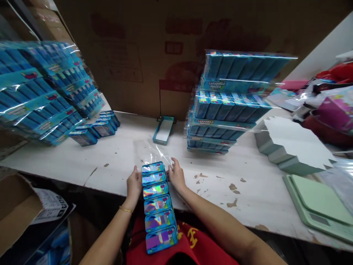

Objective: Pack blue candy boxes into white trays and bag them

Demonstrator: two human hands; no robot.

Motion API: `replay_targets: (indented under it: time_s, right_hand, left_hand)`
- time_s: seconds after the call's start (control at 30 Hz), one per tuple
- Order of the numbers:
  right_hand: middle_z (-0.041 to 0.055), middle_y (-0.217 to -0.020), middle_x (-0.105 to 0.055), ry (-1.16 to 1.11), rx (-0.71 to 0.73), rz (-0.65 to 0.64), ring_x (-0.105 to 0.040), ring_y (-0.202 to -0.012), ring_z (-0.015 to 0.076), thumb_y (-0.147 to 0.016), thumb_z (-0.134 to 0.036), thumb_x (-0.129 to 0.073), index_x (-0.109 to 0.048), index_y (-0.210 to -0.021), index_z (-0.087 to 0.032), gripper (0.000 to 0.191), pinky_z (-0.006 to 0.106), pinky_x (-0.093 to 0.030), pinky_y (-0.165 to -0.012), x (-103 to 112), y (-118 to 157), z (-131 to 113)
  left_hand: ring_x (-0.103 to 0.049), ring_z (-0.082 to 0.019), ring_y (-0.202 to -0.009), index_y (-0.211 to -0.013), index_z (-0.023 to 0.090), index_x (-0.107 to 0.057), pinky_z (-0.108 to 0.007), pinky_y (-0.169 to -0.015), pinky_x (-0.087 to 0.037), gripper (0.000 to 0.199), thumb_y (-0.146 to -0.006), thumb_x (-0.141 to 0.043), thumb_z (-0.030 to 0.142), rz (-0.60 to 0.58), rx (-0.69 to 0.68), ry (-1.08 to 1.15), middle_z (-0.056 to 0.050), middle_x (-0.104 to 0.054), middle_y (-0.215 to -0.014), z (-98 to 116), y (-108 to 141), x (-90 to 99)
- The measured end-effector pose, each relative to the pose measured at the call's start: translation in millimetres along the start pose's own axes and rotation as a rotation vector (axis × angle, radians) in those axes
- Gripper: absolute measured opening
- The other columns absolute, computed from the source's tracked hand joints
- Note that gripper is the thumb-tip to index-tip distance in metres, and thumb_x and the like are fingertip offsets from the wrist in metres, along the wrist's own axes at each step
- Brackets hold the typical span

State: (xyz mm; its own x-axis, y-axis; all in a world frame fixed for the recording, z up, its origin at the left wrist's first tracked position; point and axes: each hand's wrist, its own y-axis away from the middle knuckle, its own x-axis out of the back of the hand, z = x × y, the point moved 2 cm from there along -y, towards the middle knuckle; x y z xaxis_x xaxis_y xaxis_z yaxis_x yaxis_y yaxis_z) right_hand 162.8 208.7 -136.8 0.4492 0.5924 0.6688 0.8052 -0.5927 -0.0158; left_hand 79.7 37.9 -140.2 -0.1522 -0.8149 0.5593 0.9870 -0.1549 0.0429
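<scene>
A long row of blue tins (156,204) with shiny, rainbow-reflecting lids stretches from the table edge back against my red shirt. At its far end lies a clear plastic bag (146,149), spread loosely over the white tabletop. My left hand (134,183) is closed at the left side of this end, fingers pinching the bag beside the tins. On the opposite side my right hand (176,176) is closed on the bag, its index finger partly raised. How far the bag reaches over the tins is hard to make out.
Wrapped displays of blue boxes rise in stacks at the left (49,92) and right (226,99). Several loose blue boxes (103,127) and an open blue tray (163,130) stand behind. Folded white card (298,143) and a green scale (320,202) are right; an open carton (19,209) is lower left.
</scene>
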Motion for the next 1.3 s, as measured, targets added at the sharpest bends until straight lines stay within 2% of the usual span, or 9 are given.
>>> replay_targets:
  time_s: [0.13, 0.2, 0.3, 0.43, 0.63, 0.77, 1.07, 1.2, 1.3]
  right_hand:
    - [0.0071, -0.088, -0.062, 0.441, 0.257, -0.073, -0.058, -0.075, 0.0185, -0.087, -0.019, -0.036, -0.036, -0.129, -0.020, 0.042, 0.026, -0.040, -0.066, 25, 5, -9]
    - [0.0082, -0.097, -0.059, 0.565, 0.439, -0.086, -0.055, -0.084, 0.0188, -0.087, -0.019, -0.037, -0.045, -0.121, -0.021, 0.035, 0.027, -0.038, -0.071, 33, -1, -17]
    - [0.0080, -0.098, -0.058, 0.638, 0.576, -0.139, -0.052, -0.089, 0.0189, -0.087, -0.022, -0.041, -0.056, -0.103, -0.020, 0.022, 0.028, -0.037, -0.075, 37, -15, -26]
    - [0.0059, -0.090, -0.062, 0.588, 0.515, -0.214, -0.055, -0.084, 0.0168, -0.086, -0.025, -0.042, -0.063, -0.087, -0.020, 0.021, 0.025, -0.038, -0.070, 35, -34, -33]
    - [-0.0019, -0.077, -0.068, 0.451, 0.338, -0.204, -0.059, -0.070, 0.0138, -0.073, -0.021, -0.053, -0.068, -0.077, -0.024, 0.016, 0.020, -0.036, -0.056, 36, -55, -44]
    - [-0.0036, -0.071, -0.067, 0.499, 0.346, -0.090, -0.059, -0.066, 0.0140, -0.069, -0.021, -0.054, -0.067, -0.074, -0.027, 0.015, 0.020, -0.035, -0.052, 42, -54, -51]
    - [0.0058, -0.083, -0.061, 0.542, 0.485, 0.021, -0.056, -0.071, 0.0161, -0.080, -0.016, -0.042, -0.059, -0.080, -0.018, 0.017, 0.024, -0.034, -0.056, 46, -19, -55]
    - [0.0047, -0.074, -0.058, 0.500, 0.651, 0.156, -0.052, -0.068, 0.0135, -0.084, -0.015, -0.040, -0.058, -0.073, -0.017, 0.021, 0.023, -0.033, -0.061, 42, -6, -42]
    - [0.0042, -0.076, -0.059, 0.394, 0.767, 0.239, -0.053, -0.069, 0.0130, -0.086, -0.017, -0.040, -0.060, -0.083, -0.017, 0.020, 0.023, -0.033, -0.063, 43, 1, -35]
  left_hand:
    - [-0.051, -0.015, -0.053, -0.137, 0.012, -0.023, -0.024, -0.053, -0.035, 0.060, -0.082, -0.039, 0.029, -0.032, -0.212, -0.440, 0.001, -0.054, -0.059, 14, 14, 15.0]
    - [-0.053, -0.017, -0.064, -0.130, 0.019, -0.040, -0.025, -0.057, -0.037, 0.047, -0.085, -0.037, 0.031, 0.022, -0.346, -0.589, -0.005, -0.057, -0.076, 24, 17, 18.9]
    - [-0.053, -0.020, -0.082, -0.097, 0.021, -0.064, -0.027, -0.064, -0.039, 0.031, -0.084, -0.039, 0.033, 0.123, -0.497, -0.717, -0.010, -0.056, -0.097, 38, 14, 21.3]
    - [-0.053, -0.020, -0.082, -0.084, 0.019, -0.065, -0.028, -0.069, -0.039, 0.027, -0.084, -0.039, 0.027, 0.087, -0.583, -0.729, -0.008, -0.062, -0.085, 52, 1, 23.2]
    - [-0.059, -0.020, -0.071, -0.081, 0.025, -0.064, -0.025, -0.055, -0.035, 0.026, -0.077, -0.044, 0.042, -0.032, -0.343, -0.611, -0.002, -0.067, -0.079, 68, -24, 32.7]
    - [-0.059, -0.020, -0.069, -0.082, 0.025, -0.061, -0.024, -0.053, -0.033, 0.025, -0.076, -0.044, 0.042, -0.080, -0.364, -0.646, -0.001, -0.067, -0.079, 72, -30, 35.6]
    - [-0.055, -0.015, -0.071, -0.076, 0.018, -0.060, -0.024, -0.058, -0.034, 0.025, -0.085, -0.038, 0.026, 0.192, -0.698, -0.689, -0.004, -0.062, -0.078, 71, -3, 31.8]
    - [-0.053, -0.014, -0.065, -0.071, 0.017, -0.058, -0.024, -0.058, -0.033, 0.023, -0.085, -0.041, 0.024, 0.295, -0.778, -0.680, -0.003, -0.057, -0.068, 60, 9, 30.4]
    - [-0.051, -0.012, -0.061, -0.068, 0.017, -0.056, -0.024, -0.057, -0.032, 0.023, -0.085, -0.043, 0.023, 0.330, -0.829, -0.632, -0.002, -0.055, -0.064, 54, 19, 30.4]
